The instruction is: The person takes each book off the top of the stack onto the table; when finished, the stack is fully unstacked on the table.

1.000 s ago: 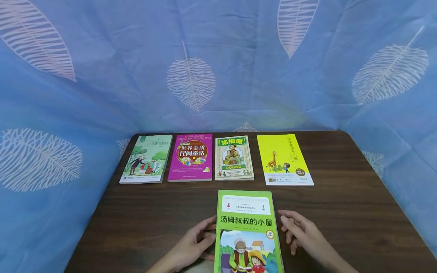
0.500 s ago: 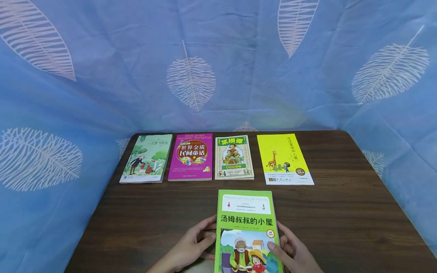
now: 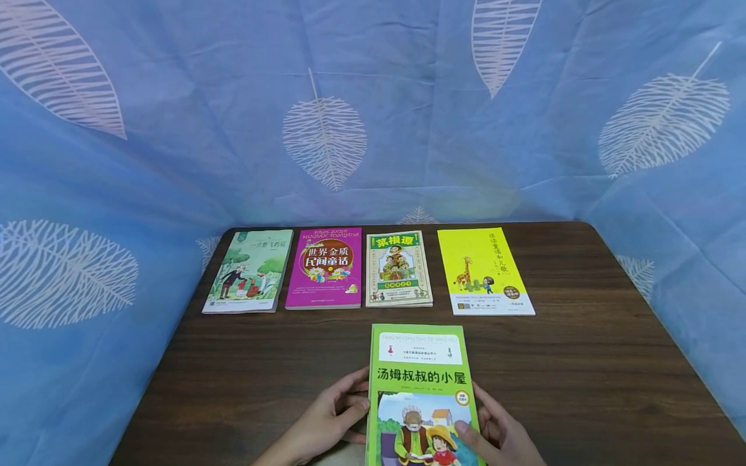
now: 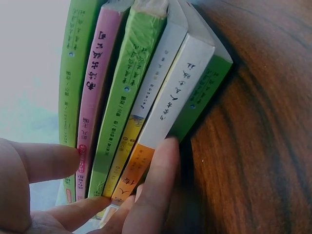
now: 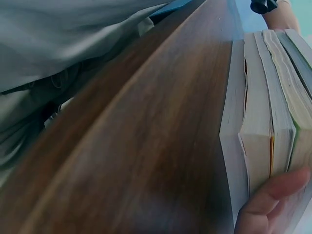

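A stack of several books lies near the front of the table, topped by a green book (image 3: 419, 388) with a picture of two figures. My left hand (image 3: 326, 417) rests against the stack's left side. In the left wrist view its thumb touches the pink spine (image 4: 95, 97), while other fingers lie at the yellow and orange spines (image 4: 134, 163) lower down. My right hand (image 3: 504, 430) grips the right side, thumb on the green cover. A finger (image 5: 275, 195) presses the page edges (image 5: 258, 107) in the right wrist view. The undersides of both hands are hidden.
Along the back of the dark wooden table (image 3: 262, 362) lie a pale green book (image 3: 249, 272), a magenta book (image 3: 324, 268), a cream book (image 3: 399, 268) and a yellow book (image 3: 485, 272). A blue leaf-patterned cloth (image 3: 396, 129) hangs behind and at the sides.
My right hand has moved left from beside the stack and taken hold of its right side, thumb now on the cover. The left hand and the back row have stayed put.
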The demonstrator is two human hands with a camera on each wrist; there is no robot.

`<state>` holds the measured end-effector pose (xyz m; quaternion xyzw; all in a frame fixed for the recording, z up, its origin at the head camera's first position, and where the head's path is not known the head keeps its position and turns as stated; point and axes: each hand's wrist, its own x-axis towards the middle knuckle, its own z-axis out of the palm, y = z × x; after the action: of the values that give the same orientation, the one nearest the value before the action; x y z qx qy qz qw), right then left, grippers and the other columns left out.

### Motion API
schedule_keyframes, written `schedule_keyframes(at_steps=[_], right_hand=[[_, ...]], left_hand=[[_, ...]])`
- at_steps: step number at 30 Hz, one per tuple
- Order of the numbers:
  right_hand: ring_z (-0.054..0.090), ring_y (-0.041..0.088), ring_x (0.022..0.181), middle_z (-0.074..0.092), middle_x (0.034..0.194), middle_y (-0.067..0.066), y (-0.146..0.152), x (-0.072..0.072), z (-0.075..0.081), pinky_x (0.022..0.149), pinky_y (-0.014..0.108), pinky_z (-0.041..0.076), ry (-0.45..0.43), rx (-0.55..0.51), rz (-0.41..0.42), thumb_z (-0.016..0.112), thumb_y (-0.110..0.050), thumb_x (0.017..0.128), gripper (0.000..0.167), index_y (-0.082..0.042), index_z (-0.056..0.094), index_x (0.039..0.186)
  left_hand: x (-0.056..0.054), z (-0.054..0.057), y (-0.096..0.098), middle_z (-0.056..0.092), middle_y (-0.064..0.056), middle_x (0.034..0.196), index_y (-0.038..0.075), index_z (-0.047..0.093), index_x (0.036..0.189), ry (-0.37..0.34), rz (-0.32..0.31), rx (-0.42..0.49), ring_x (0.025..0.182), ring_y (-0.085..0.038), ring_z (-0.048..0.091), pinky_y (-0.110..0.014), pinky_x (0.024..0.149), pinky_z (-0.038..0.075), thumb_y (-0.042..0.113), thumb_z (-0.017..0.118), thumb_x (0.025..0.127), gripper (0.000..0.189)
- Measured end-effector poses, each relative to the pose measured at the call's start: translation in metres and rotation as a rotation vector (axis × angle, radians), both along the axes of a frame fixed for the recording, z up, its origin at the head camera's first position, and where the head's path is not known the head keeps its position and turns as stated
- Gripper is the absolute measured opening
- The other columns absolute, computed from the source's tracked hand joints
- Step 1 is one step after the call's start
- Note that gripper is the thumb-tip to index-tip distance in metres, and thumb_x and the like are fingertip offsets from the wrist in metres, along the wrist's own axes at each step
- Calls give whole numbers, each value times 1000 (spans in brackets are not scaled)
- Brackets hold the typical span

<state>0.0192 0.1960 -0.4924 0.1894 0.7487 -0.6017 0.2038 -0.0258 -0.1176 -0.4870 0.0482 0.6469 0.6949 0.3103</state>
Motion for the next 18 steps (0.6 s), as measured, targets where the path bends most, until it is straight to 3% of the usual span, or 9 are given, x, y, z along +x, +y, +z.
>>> schedule_keyframes(at_steps=[10, 18], right_hand=[[74, 23, 93, 64, 109, 13, 5, -1, -1, 74, 41, 66, -35, -12, -47, 79, -44, 93, 88, -4, 38, 160], [74, 21, 85, 70, 103, 11, 6, 2, 7, 66, 34, 64, 78, 101, -111, 76, -37, 96, 61, -4, 58, 144]], left_hand=[[1, 0, 1, 52, -18, 151, 8, 35, 163, 4, 4, -25, 119, -22, 62, -40, 77, 66, 28, 63, 107, 66], [2, 0, 3, 54, -18, 146, 9, 36, 163, 44, -1, -80, 119, -24, 62, -40, 75, 66, 30, 71, 102, 73]])
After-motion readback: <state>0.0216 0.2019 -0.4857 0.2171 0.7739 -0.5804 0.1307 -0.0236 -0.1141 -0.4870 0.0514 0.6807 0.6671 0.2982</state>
